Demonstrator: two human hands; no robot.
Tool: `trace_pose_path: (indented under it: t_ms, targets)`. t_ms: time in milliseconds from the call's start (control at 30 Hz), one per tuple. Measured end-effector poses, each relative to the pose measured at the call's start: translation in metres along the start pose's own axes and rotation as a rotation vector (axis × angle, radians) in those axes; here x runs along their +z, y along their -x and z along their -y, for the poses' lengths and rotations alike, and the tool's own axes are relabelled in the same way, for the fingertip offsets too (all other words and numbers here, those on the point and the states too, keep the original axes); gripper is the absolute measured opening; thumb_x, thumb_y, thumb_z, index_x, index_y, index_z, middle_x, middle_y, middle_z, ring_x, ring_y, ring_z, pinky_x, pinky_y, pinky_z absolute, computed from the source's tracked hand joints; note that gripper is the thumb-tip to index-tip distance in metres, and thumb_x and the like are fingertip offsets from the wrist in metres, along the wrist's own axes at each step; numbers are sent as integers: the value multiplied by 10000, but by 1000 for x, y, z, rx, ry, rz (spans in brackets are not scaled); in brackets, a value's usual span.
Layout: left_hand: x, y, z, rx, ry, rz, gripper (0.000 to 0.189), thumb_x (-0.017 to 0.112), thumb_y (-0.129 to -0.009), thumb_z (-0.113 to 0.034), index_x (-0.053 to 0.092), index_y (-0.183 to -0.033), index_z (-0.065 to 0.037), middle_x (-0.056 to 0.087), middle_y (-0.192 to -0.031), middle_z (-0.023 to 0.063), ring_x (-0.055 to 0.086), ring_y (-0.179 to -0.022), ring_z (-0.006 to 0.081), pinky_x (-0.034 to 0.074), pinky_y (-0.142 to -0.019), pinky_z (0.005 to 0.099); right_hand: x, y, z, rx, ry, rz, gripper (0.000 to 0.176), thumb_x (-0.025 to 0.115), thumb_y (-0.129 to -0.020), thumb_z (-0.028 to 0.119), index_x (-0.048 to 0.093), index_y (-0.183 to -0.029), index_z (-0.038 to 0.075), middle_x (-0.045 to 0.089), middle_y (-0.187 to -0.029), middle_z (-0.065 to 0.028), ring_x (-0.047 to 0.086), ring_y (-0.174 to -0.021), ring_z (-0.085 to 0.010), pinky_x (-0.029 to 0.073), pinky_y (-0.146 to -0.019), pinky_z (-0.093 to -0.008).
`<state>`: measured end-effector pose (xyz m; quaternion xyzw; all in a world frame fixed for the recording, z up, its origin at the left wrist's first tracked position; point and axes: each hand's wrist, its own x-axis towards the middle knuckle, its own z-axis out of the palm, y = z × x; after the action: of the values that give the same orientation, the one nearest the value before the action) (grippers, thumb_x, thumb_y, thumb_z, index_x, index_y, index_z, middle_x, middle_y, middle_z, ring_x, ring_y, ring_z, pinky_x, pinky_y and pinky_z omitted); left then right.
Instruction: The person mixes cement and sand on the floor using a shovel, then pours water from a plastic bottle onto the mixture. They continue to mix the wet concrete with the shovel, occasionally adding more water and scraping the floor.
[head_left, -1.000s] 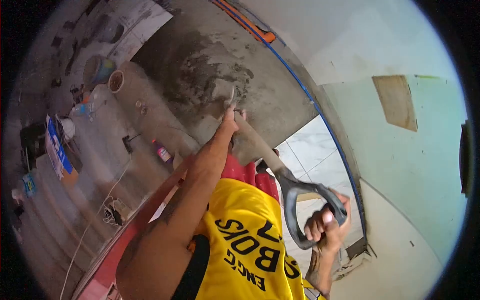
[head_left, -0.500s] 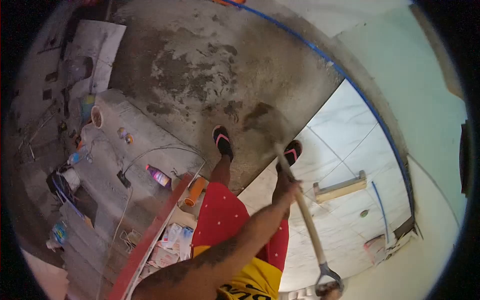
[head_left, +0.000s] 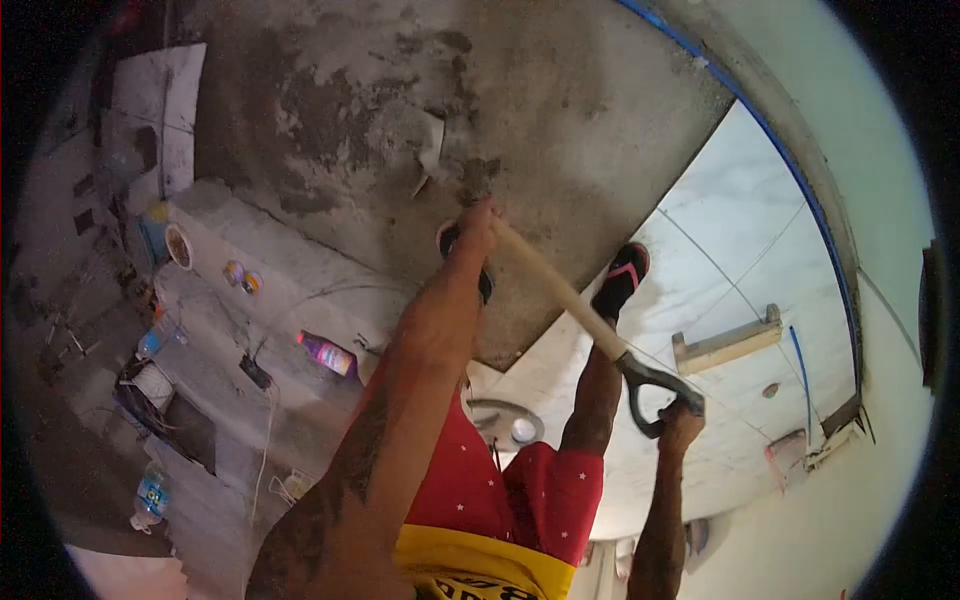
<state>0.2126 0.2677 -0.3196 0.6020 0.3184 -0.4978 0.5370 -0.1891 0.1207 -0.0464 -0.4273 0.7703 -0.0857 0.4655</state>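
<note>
A shovel (head_left: 560, 285) with a pale wooden shaft slants across the view, its black D-shaped grip at the lower right. My right hand (head_left: 682, 425) is closed round that grip. Farther forward, my left hand (head_left: 480, 222) wraps the shaft low down, in front of one of my feet. Beyond it lies the blade (head_left: 428, 150), blurred and grey, over the rough, damp-patched concrete floor (head_left: 560, 110). The lower end of the shaft is hidden behind my left hand.
White marbled tiles (head_left: 725, 245) meet the bare concrete near my sandaled feet. On the tiles rests a wooden float (head_left: 728, 343). A blue hose (head_left: 780, 150) follows the wall edge. To the left, a purple bottle (head_left: 328, 354) and several other items lie on grey steps.
Both hands have moved the shovel forward and left; its grip has come up from the bottom edge. The blade has swung left across the concrete. The view has shifted slightly.
</note>
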Motion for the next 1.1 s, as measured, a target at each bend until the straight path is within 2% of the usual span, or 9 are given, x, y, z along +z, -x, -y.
trace_pose_path:
  t_ms: [233, 333, 367, 433, 467, 567, 633, 933, 1100]
  targets:
    - [-17, 69, 9, -124, 22, -459, 227, 569, -858, -220, 537, -996, -42, 531, -731, 71, 533, -720, 219, 434, -671, 365, -37, 3, -38, 631, -69, 164, 90, 538, -792, 141, 517, -804, 55, 363, -520, 1, 384, -395, -122, 396, -385, -286]
    - [-14, 135, -27, 34, 554, 14, 121, 584, -835, -144, 479, -823, -85, 479, -729, 55, 459, -574, 186, 407, -530, 329, -60, -24, -56, 951, -81, 540, 69, 548, -790, 123, 557, -748, 70, 481, -531, -53, 464, -442, -174, 412, -418, -359]
    - [-16, 130, -31, 44, 637, -63, 121, 580, -837, -145, 478, -816, -85, 476, -713, 55, 457, -550, 186, 405, -512, 328, -105, -63, -111, 948, -73, 544, 69, 548, -790, 123, 557, -748, 70, 481, -531, -53, 464, -442, -174, 412, -418, -359]
    - [-17, 89, -44, 63, 800, -212, 122, 572, -842, -147, 475, -802, -86, 469, -681, 54, 452, -501, 186, 402, -474, 327, -93, -100, -191, -65, 628, 966, 85, 542, -785, 121, 562, -718, 73, 529, -556, -73, 481, -433, -182, 418, -416, -338]
    - [-22, 62, -41, 70, 695, -348, 130, 574, -842, -144, 476, -790, -77, 472, -678, 50, 448, -499, 180, 401, -468, 326, -53, -77, -92, 476, 602, 1052, 112, 548, -772, 140, 565, -703, 54, 557, -567, -76, 506, -430, -177, 414, -401, -319]
    - [-9, 36, -48, 149, 432, -523, 136, 576, -844, -141, 491, -785, -52, 480, -670, 41, 444, -504, 170, 408, -480, 323, -43, -81, -43, 825, 368, 725, 213, 489, -816, 219, 540, -736, 27, 539, -582, -75, 492, -417, -161, 388, -354, -269]
    - [20, 145, -80, 265, 339, -412, 128, 572, -847, -147, 514, -825, -36, 482, -668, 38, 448, -523, 176, 428, -526, 325, -66, -109, -48, 863, 197, 993, 210, 492, -819, 211, 563, -763, 22, 545, -562, -68, 510, -429, -139, 407, -357, -274]
    - [85, 243, -38, 647, 315, -323, 147, 617, -812, -99, 531, -879, 0, 546, -704, 67, 541, -534, 173, 445, -475, 279, -103, -147, 10, 696, 714, 932, 225, 526, -823, 232, 583, -819, 14, 541, -565, -50, 459, -388, -108, 352, -312, -245]
    - [95, 71, 74, 45, 126, -354, 166, 562, -862, -197, 533, -915, -42, 551, -780, 50, 529, -696, 172, 443, -616, 307, -142, -230, -10, 1370, 233, 623, 213, 530, -812, 220, 552, -799, 8, 556, -627, -130, 479, -404, -151, 390, -313, -272]
